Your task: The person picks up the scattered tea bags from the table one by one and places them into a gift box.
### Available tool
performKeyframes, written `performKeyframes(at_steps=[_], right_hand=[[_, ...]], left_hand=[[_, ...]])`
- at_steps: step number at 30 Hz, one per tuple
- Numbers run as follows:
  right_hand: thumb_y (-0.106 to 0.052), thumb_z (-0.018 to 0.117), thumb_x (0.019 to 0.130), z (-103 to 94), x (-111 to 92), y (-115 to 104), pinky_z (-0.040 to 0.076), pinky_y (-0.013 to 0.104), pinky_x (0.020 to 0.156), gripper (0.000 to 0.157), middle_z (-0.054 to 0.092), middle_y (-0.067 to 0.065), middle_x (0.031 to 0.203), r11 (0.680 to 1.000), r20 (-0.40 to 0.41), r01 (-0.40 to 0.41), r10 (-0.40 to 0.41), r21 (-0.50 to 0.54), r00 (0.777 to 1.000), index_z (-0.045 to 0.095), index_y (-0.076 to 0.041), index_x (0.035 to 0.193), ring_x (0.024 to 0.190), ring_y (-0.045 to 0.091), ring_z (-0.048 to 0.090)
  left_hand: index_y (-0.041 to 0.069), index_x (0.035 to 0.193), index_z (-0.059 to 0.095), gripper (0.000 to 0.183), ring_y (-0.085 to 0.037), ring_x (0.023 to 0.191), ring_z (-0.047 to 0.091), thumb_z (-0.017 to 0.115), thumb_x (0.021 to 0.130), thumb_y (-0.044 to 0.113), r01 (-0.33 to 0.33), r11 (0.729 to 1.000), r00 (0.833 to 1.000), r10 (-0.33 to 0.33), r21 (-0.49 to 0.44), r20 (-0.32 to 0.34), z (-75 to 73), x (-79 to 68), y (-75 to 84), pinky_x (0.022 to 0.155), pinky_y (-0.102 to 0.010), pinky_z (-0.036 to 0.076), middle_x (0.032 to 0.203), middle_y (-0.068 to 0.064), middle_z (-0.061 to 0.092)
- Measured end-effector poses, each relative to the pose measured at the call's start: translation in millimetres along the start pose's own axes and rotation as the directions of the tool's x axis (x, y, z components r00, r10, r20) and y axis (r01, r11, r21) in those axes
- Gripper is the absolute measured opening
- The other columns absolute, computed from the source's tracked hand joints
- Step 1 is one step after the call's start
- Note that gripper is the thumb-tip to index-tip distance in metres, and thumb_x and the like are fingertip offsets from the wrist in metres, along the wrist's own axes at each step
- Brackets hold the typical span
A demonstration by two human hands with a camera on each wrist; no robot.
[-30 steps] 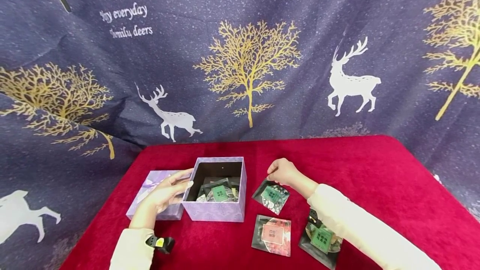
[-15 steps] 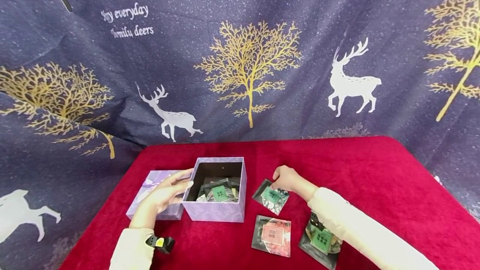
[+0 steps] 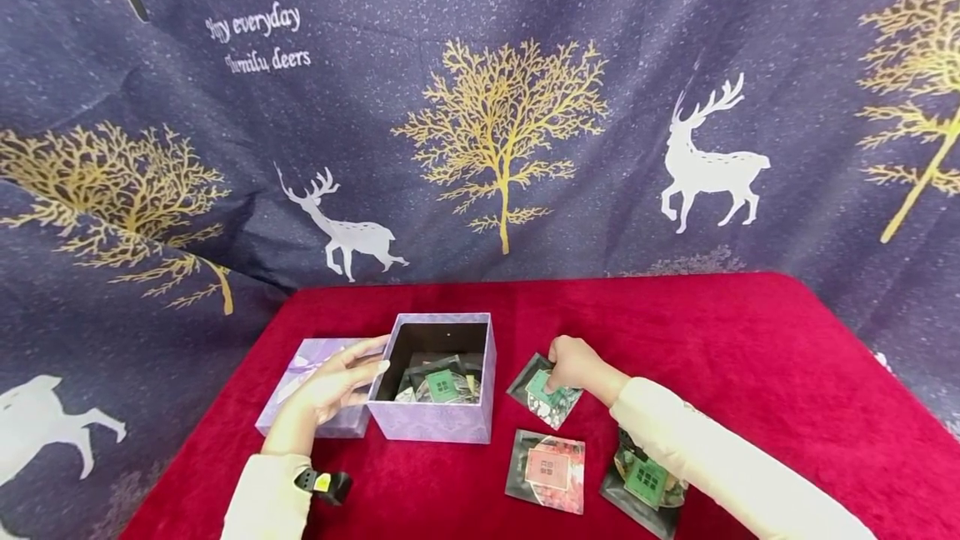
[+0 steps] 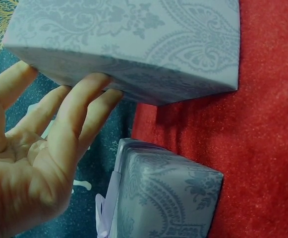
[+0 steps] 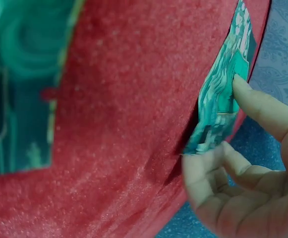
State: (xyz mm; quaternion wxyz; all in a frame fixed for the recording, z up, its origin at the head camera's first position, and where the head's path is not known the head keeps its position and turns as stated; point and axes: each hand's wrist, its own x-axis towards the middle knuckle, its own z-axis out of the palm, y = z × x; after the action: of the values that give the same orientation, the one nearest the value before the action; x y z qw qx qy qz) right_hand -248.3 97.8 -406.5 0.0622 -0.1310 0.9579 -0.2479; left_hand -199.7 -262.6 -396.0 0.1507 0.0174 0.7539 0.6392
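Note:
An open lilac box point(image 3: 429, 423) stands on the red table, with a dark packet with a green label point(image 3: 442, 386) lying inside. My left hand point(image 3: 333, 386) rests its fingers against the box's left wall; the left wrist view shows these fingertips point(image 4: 96, 79) touching the patterned side. To the right of the box, my right hand point(image 3: 577, 363) grips the upper right of a flat green-labelled packet point(image 3: 553, 412). In the right wrist view the thumb lies on the label of the packet point(image 5: 223, 94), and the other fingers are at its edge, partly hidden.
A lilac lid with a ribbon point(image 3: 300, 365) lies left of the box, partly behind the left hand. Nearer me are a red-labelled packet point(image 3: 547, 472) and another green-labelled packet point(image 3: 645, 482), partly under the right sleeve. A deer-printed cloth point(image 3: 600, 190) hangs behind the table.
The right hand has moved from the packet's top corner toward its right side, lower over the label, with its thumb now on the label. The left hand and the box have stayed put.

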Motion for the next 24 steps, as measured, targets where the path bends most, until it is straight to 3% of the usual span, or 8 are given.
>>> performKeyframes(at_steps=[5,12,14,19,24], right_hand=[[-0.004,0.087,0.050,-2.7,2,2,0.049,0.031,0.064,0.035,0.059,0.004,0.067,1.000,-0.013,0.018,-0.018,0.000,1.000,0.057,-0.005,0.068,0.066,0.019,0.054],[-0.003,0.086,0.055,-13.0,3,2,0.051,0.032,0.066,0.029,0.064,0.004,0.073,0.998,0.009,0.045,-0.045,-0.046,0.999,0.063,-0.003,0.072,0.073,0.023,0.060],[-0.002,0.085,0.055,-16.1,4,2,0.052,0.030,0.061,0.026,0.065,0.004,0.071,0.999,0.016,0.033,-0.032,-0.031,0.999,0.065,-0.003,0.072,0.067,0.023,0.062],[0.004,0.081,0.058,-23.7,6,4,0.052,0.026,0.048,0.019,0.063,0.004,0.063,0.996,0.052,-0.013,0.009,0.085,0.999,0.066,-0.002,0.069,0.049,0.016,0.062],[0.009,0.076,0.060,-30.5,5,6,0.054,0.028,0.049,0.017,0.064,0.005,0.062,0.982,0.098,-0.037,0.019,0.188,0.995,0.068,0.001,0.072,0.051,0.014,0.062]], left_hand=[[0.009,0.149,0.029,0.063,-0.024,0.124,0.047,0.058,0.093,0.015,0.002,1.000,1.000,-0.002,-0.004,0.004,0.1,0.7,-0.4,0.090,-0.042,0.049,0.146,-0.022,0.036],[0.010,0.149,0.029,0.062,-0.026,0.126,0.045,0.057,0.094,0.016,-0.005,1.000,1.000,0.005,-0.003,0.012,-0.6,2.2,-1.1,0.091,-0.043,0.048,0.147,-0.022,0.035],[0.010,0.149,0.028,0.062,-0.025,0.125,0.046,0.057,0.094,0.015,-0.005,1.000,1.000,0.005,-0.004,0.013,-0.9,2.6,-1.8,0.091,-0.043,0.049,0.147,-0.022,0.034],[0.009,0.149,0.028,0.063,-0.023,0.122,0.048,0.057,0.094,0.015,-0.004,1.000,1.000,0.004,-0.004,0.011,-1.3,2.8,-2.5,0.089,-0.041,0.050,0.147,-0.023,0.035],[0.008,0.149,0.028,0.063,-0.023,0.122,0.049,0.057,0.093,0.015,-0.006,1.000,1.000,0.006,-0.007,0.015,-0.9,1.8,-1.5,0.088,-0.041,0.050,0.147,-0.024,0.034]])
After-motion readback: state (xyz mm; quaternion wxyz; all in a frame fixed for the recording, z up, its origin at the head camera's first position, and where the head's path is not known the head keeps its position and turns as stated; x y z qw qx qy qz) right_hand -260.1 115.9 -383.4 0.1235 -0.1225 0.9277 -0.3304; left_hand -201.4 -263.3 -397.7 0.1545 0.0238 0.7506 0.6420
